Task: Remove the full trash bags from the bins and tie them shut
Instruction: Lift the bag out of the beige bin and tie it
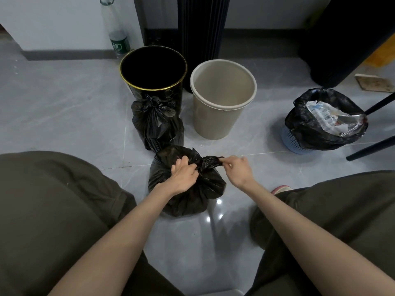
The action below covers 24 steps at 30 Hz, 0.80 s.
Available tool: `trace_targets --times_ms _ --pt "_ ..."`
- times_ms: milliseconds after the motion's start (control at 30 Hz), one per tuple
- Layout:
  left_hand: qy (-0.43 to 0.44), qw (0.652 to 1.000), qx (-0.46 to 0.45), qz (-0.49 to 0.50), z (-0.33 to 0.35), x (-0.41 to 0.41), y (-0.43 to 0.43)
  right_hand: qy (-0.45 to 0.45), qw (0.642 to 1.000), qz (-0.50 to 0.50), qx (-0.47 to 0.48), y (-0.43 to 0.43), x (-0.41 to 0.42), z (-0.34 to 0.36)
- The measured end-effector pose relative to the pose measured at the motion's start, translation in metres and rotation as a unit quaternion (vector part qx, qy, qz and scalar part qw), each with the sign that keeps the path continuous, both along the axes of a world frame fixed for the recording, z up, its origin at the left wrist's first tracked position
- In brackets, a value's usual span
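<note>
So, quick count: three bins, three black bags, two hands. Black bin (136,90) with the gold rim sits at 11 o'clock, beige bin (213,122) at 12, blue mesh bin (294,139) at 2. Knotted bag (156,122) leans on the black bin's front. Second bag (188,201) is on the floor (64,116) dead centre: left hand (183,176) grips its gathered neck, right hand (238,169) pinches the twisted tail pointing to 3. Fingers hide the knot, and the black bin's inside is too dark to read. Third bag (303,122) lines the blue bin, mouth open, stuffed with crumpled paper (329,118).
</note>
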<state>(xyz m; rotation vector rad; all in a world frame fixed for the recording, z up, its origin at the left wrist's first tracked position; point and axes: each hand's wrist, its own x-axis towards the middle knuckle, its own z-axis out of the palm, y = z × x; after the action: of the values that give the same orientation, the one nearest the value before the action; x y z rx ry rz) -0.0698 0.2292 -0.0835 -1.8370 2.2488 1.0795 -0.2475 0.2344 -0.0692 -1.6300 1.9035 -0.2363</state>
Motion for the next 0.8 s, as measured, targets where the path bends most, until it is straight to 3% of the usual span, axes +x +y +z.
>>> trace_targets --times_ms 100,200,300,367,433,567,667,733,800 --pt "-0.016 1.000 -0.010 -0.004 0.000 0.005 -0.001 0.116 0.982 0.142 -0.049 -0.003 -0.002 0.006" --pt "-0.032 0.999 -0.015 -0.019 0.000 0.002 0.001 0.231 0.937 0.177 -0.193 0.002 0.008 0.011" --pt "-0.035 0.999 -0.008 -0.011 -0.001 0.002 0.001 0.271 0.889 0.245 -0.277 0.004 0.013 0.001" --pt "-0.026 1.000 -0.002 -0.004 0.001 0.001 0.001 0.290 0.865 0.301 -0.279 0.007 0.014 -0.006" --pt "-0.013 1.000 0.001 0.000 0.001 0.001 0.001 0.300 0.869 0.318 -0.232 0.007 0.017 -0.009" --pt "-0.011 1.000 -0.024 -0.006 0.001 0.005 0.001 0.136 0.956 0.259 -0.007 0.001 0.022 0.008" --pt "-0.016 0.998 -0.053 -0.040 -0.001 0.007 0.002 -0.059 0.980 0.131 0.138 -0.006 0.024 0.022" --pt "-0.003 0.997 -0.064 -0.046 -0.001 0.007 0.003 -0.258 0.935 -0.007 0.242 -0.009 0.023 0.024" --pt "0.018 0.997 -0.064 -0.023 0.002 0.005 0.001 -0.443 0.832 -0.141 0.301 -0.011 0.022 0.021"
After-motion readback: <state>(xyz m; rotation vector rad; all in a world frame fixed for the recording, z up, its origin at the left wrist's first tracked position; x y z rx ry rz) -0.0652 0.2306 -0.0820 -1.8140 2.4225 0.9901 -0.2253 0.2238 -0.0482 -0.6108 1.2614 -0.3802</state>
